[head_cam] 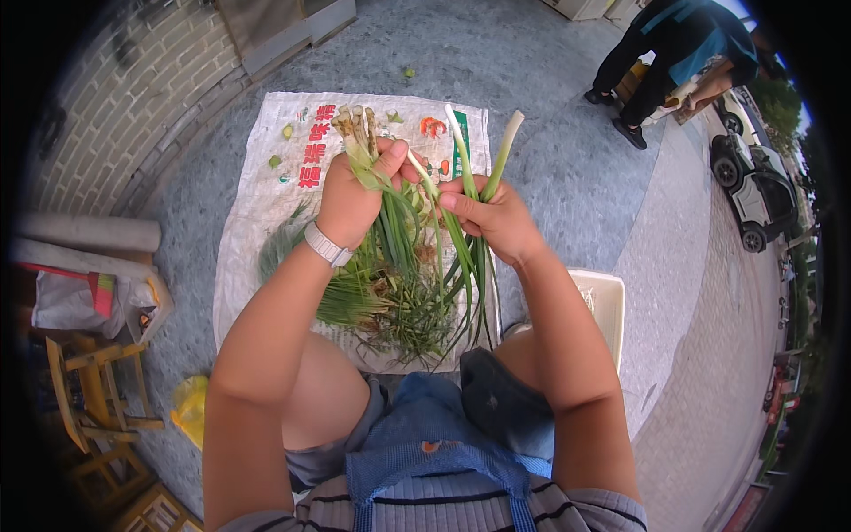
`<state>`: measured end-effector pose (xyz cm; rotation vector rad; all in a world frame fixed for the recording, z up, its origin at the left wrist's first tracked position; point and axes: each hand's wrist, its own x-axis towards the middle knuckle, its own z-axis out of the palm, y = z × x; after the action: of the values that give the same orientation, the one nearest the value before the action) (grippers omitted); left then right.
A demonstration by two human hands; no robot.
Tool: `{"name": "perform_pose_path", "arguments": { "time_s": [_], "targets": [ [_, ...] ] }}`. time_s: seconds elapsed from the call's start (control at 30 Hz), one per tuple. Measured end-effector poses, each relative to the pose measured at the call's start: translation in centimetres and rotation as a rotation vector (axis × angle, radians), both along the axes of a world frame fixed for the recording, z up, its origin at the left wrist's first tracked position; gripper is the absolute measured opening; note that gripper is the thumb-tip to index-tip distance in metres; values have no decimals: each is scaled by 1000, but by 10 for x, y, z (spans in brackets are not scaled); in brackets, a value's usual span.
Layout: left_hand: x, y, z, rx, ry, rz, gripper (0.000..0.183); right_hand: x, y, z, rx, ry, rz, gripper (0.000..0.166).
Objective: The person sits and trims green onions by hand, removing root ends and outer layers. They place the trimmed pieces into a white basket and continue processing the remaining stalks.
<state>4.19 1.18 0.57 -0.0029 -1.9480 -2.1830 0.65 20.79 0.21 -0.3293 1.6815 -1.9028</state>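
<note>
My left hand (352,203) grips a bunch of scallions with soil-browned, papery white ends (358,130) pointing up and green leaves hanging below. My right hand (498,219) holds cleaner scallions (502,149), their smooth white ends upward. Between the hands slants a thin scallion (420,169), its white tip by my left fingers and its stalk at my right fingertips. Under both hands, a heap of green scallion leaves and trimmings (412,316) covers part of a white woven sack (246,266) spread on the floor. The sack bears printed writing.
A cream plastic basin (615,299) with pale stalks stands beside my right forearm. At left are a yellow plastic bag (191,405), a wooden stool (100,379) and a brick wall (153,86). A person (671,53) bends over boxes at upper right, near parked cars (758,179).
</note>
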Motion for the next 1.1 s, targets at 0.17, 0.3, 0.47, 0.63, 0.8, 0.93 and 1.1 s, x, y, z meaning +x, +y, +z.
{"name": "perform_pose_path", "arguments": {
  "time_s": [0.17, 0.3, 0.47, 0.63, 0.8, 0.93, 1.1],
  "targets": [
    [-5, 0, -8, -96, -36, -10, 30, -4, -1, -7, 61, 32, -47, 17],
    [-7, -1, -10, -103, -136, -81, 26, -9, 0, -15, 55, 37, -76, 17],
    [-2, 5, -16, -209, -71, -191, 24, -6, -1, -13, 131, 123, -107, 19],
    [-8, -1, -16, -399, -119, -121, 27, -9, -2, -19, 179, 235, -90, 20],
    [-19, -22, -19, -424, -103, 134, 25, -11, 0, -13, 283, 212, -76, 19],
    [-28, -45, -25, -262, -106, 322, 25, -10, 5, -9, 296, 200, -34, 19],
    [-30, -60, -18, 173, -239, 29, 34, -9, 3, -8, 247, 130, -114, 30]
  ]
}}
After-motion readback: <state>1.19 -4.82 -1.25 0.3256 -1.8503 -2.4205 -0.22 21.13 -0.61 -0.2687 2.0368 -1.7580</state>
